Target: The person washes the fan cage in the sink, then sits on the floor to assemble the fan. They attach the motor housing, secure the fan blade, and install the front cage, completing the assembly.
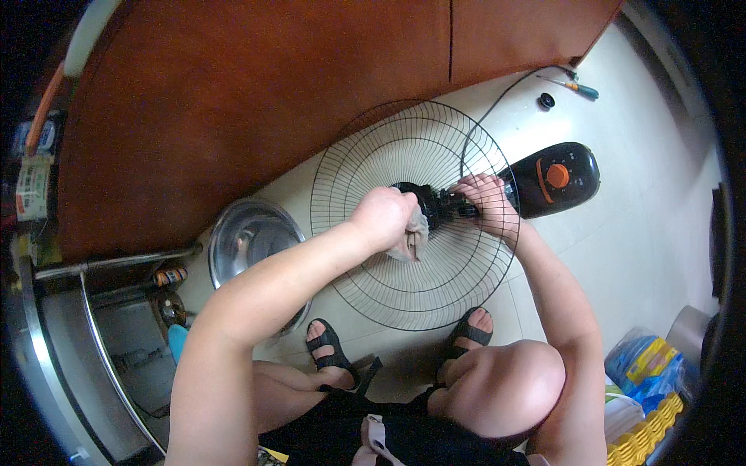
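Note:
A round black wire fan grille (373,291) surrounds the black motor housing of an electric fan, at the middle of the view. My left hand (384,216) is closed on a greyish cloth (412,239) and presses it near the hub. Behind the grille's wires, my right hand (488,201) is at the fan's neck, fingers curled about it; the contact is partly hidden. To the right of that hand lies the black control panel (574,175) of the fan, with an orange knob (557,175).
A steel basin (218,244) stands on the floor at left, below a reddish-brown wooden cabinet (233,116). A screwdriver (583,91), a small black round part (546,101) and a cable (507,90) lie upper right. Plastic packages (647,361) are lower right; a metal-railed rack (99,314) stands left.

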Available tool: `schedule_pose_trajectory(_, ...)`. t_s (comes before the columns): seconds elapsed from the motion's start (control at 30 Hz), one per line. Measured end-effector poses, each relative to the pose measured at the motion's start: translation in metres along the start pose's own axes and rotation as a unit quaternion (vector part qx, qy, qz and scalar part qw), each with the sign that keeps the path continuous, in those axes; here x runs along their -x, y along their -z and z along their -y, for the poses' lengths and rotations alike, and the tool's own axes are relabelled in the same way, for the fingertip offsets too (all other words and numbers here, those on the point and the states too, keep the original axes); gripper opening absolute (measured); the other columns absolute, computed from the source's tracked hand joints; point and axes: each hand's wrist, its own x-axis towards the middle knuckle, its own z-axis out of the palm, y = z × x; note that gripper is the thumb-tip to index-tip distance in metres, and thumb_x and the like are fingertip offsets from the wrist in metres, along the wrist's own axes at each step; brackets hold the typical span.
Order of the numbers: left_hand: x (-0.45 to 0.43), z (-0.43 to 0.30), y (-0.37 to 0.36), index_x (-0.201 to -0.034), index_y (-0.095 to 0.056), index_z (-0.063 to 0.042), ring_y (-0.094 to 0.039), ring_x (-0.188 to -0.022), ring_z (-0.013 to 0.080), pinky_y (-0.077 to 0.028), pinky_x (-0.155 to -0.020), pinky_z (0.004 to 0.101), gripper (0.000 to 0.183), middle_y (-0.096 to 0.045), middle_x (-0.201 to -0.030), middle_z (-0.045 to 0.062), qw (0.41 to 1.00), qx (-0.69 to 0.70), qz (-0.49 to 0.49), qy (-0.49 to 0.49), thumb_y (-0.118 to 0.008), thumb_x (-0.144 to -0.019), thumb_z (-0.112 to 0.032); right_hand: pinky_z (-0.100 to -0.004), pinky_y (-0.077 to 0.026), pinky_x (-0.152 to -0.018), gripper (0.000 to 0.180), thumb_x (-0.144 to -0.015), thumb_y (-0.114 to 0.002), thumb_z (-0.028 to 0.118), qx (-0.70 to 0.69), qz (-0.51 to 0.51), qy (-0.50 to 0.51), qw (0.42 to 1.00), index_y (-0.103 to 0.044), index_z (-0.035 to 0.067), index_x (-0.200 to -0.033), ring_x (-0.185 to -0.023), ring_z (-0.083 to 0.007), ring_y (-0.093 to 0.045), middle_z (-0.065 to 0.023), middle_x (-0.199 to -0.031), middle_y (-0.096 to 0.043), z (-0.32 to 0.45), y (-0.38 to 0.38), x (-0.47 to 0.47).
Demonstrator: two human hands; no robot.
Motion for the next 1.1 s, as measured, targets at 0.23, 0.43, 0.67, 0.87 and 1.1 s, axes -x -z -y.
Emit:
schedule_pose_trajectory(0.23,0.029,-0.003,-0.013,-0.076,-0.064,-0.01,-0.058,-0.091,0.0257,-0.05,-0.076,0.0388,0.013,-0.06,-0.086,0.004,0.919,-0.18,-0.063,-0.346,-0.058,-0.076,-0.021,-0.0423,-0.03,-0.1,0.055,-0.067,-0.077,0.022,-0.015,0.02,0.006,1.0,-0.059,0.023,-0.119,-0.112,-0.0232,-0.049,-0.0005,-0.117,-0.056,0.002,-0.002,-0.004)
schedule_pose_trajectory(0.43,0.096,0.021,0.036,-0.088,-0.064,-0.013,-0.061,-0.098,0.0206,-0.049,-0.082,0.0333,0.014,-0.062,-0.097,0.003,0.921,-0.021,-0.173,-0.348,-0.063,-0.075,-0.02,-0.0439,-0.029,-0.103,0.06,-0.064,-0.079,0.022,-0.024,0.023,0.017,0.999,-0.059,0.02,-0.12,-0.115,-0.0246,-0.048,-0.0021,-0.121,-0.055,-0.003,0.006,0.003)
schedule_pose_trajectory(0.67,0.071,0.05,0.056,-0.121,-0.054,-0.002,-0.06,-0.107,0.0163,-0.046,-0.095,0.0319,0.035,-0.063,-0.117,0.009,0.803,0.442,-0.355,0.186,-0.064,-0.089,-0.011,-0.0398,-0.031,-0.104,0.065,-0.059,-0.084,0.015,-0.008,0.015,0.002,1.0,-0.059,0.018,-0.119,-0.118,-0.0224,-0.049,0.0001,-0.123,-0.057,-0.001,0.005,0.003)
schedule_pose_trajectory(0.87,0.013,0.074,-0.048,-0.115,-0.06,-0.005,-0.058,-0.109,0.0254,-0.045,-0.096,0.0354,0.037,-0.061,-0.118,0.01,0.829,0.49,-0.261,0.066,-0.063,-0.079,-0.003,-0.0414,-0.034,-0.103,0.073,-0.054,-0.087,0.022,-0.009,0.004,0.022,1.0,-0.059,0.019,-0.122,-0.117,-0.0235,-0.052,-0.0024,-0.122,-0.059,-0.001,-0.008,-0.004)
schedule_pose_trajectory(1.1,0.083,0.057,-0.087,-0.105,-0.061,-0.003,-0.05,-0.114,0.0369,-0.042,-0.097,0.0439,0.036,-0.056,-0.118,0.015,0.945,0.145,-0.258,0.138,-0.057,-0.07,0.005,-0.0354,-0.04,-0.096,0.069,-0.055,-0.085,0.019,-0.057,-0.037,0.033,0.997,-0.061,0.017,-0.119,-0.106,-0.024,-0.055,-0.0035,-0.114,-0.061,-0.006,-0.006,-0.003)
